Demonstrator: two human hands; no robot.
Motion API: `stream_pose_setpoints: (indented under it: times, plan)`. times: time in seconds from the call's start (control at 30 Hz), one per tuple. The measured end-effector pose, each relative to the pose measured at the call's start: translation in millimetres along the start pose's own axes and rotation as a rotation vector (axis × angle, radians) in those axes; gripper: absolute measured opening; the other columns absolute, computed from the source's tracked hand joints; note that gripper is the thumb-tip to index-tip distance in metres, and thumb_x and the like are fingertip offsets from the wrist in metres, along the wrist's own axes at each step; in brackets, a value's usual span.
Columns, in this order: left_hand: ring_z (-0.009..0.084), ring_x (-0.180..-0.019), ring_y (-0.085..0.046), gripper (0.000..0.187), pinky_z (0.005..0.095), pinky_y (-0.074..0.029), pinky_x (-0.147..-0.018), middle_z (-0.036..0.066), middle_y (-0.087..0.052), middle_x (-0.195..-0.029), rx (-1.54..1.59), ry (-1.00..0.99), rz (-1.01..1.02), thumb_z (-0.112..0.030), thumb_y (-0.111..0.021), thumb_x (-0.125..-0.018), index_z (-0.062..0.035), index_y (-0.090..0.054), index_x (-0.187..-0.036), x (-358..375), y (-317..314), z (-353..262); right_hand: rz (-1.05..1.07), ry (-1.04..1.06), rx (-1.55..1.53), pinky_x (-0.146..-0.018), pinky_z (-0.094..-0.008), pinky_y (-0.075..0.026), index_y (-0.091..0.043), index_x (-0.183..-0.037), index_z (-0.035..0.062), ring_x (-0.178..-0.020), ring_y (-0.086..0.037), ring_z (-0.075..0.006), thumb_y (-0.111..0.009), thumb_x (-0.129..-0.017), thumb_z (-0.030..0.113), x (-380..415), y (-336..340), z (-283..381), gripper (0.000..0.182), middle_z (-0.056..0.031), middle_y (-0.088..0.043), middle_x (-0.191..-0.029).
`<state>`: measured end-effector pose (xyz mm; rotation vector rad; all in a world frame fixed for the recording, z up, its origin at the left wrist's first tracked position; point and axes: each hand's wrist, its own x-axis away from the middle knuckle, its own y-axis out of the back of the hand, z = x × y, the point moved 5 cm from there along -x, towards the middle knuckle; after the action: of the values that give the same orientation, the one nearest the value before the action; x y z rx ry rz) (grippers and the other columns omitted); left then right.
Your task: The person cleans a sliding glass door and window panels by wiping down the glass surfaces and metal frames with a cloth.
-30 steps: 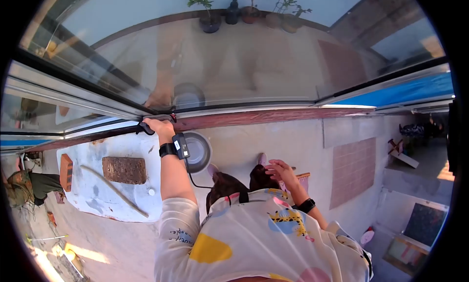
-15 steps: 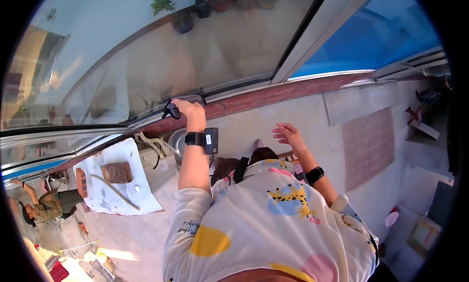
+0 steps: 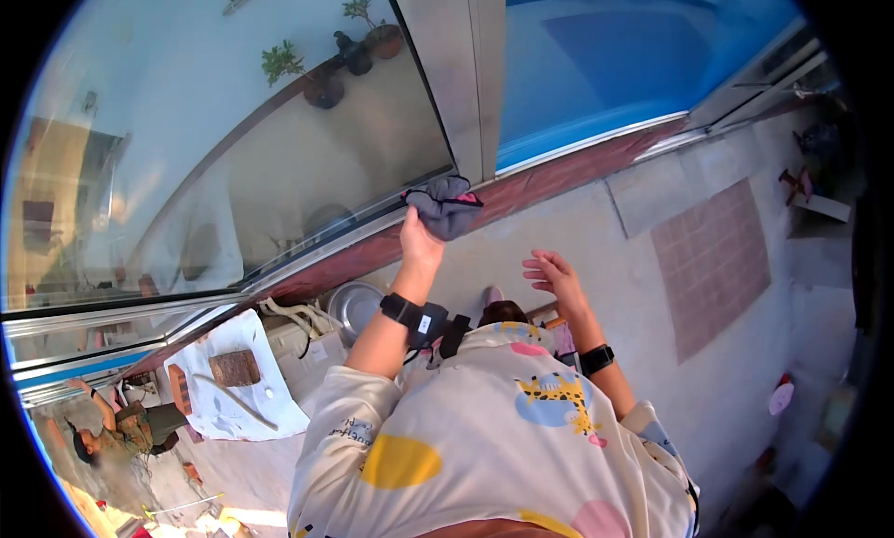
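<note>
I saw the window (image 3: 307, 156) above a red ledge (image 3: 549, 184). The white table (image 3: 256, 410) stood near the metal basin (image 3: 355, 309). The gray cloth (image 3: 443, 208) was at the window's bottom corner, gripped by my left hand (image 3: 422, 248). My right hand (image 3: 553, 276) hung in midair, fingers spread and slightly curled.

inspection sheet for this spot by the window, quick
surface: window glass with reflections, above a reddish ledge
job's things: grey cloth, bunched up near the window frame
clutter: brown block and stick on a white board; metal basin near the ledge
hands: left hand grips the cloth; right hand open, holding nothing
cables: dark cord by the left wrist, mostly hidden
surroundings: another person beyond the board
</note>
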<state>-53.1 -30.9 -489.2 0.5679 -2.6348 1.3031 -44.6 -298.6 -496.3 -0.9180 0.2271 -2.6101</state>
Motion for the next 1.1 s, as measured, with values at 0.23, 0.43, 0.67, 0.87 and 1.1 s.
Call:
stream_pose_setpoints:
  times: [0.23, 0.43, 0.67, 0.87, 1.1]
  plan:
    - [0.0368, -0.132, -0.04, 0.063, 0.0399, -0.035, -0.106, 0.021, -0.041, -0.143, -1.791, -0.243, 0.481, -0.033, -0.058, -0.09, -0.0074, -0.036, -0.143, 54, -60, 27, 0.424, -0.147, -0.827, -0.097, -0.0442, -0.045, -0.052, -0.128, 0.0097, -0.116, -0.056, -0.0251, -0.038, -0.099, 0.047, -50, -90, -19, 0.05, -0.0094, -0.058, -0.126]
    - [0.0338, -0.132, -0.042, 0.057, 0.0392, -0.035, -0.106, 0.02, -0.044, -0.142, -1.539, -0.174, 0.407, -0.026, -0.061, -0.09, -0.0069, -0.041, -0.14, 102, -33, -52, 0.165, -0.091, -0.927, -0.101, -0.0518, -0.041, -0.053, -0.126, 0.0105, -0.117, -0.054, -0.0284, -0.04, -0.099, 0.044, -107, -98, -42, 0.045, -0.0088, -0.059, -0.125]
    - [0.0211, -0.121, -0.052, 0.053, 0.0317, -0.041, -0.097, 0.016, -0.053, -0.134, -1.376, 0.023, -0.199, -0.022, -0.054, -0.097, -0.0068, -0.036, -0.144, 194, 124, -138, -0.266, -0.084, -0.976, -0.102, -0.0567, -0.039, -0.042, -0.13, 0.0096, -0.117, -0.047, -0.0284, -0.044, -0.1, 0.035, -186, -137, -21, 0.04, -0.0095, -0.046, -0.129]
    - [0.0205, -0.116, -0.053, 0.051, 0.0301, -0.042, -0.094, 0.016, -0.054, -0.132, -1.217, 0.153, -0.549, -0.023, -0.049, -0.099, -0.0059, -0.034, -0.145, 275, 196, -153, -0.2, 0.004, -1.076, -0.103, -0.0541, -0.039, -0.045, -0.123, 0.0075, -0.115, -0.047, -0.0265, -0.047, -0.1, 0.031, -114, -179, 66, 0.034, -0.0096, -0.047, -0.124]
    - [0.0226, -0.124, -0.048, 0.052, 0.0321, -0.037, -0.103, 0.017, -0.051, -0.135, -1.231, 0.136, -0.542, -0.021, -0.049, -0.099, -0.0008, -0.032, -0.144, 264, 185, -161, -0.192, -0.172, -0.938, -0.106, -0.0516, -0.034, -0.055, -0.118, 0.0132, -0.118, -0.049, -0.0283, -0.034, -0.1, 0.025, -148, -163, 23, 0.03, -0.0099, -0.056, -0.122]
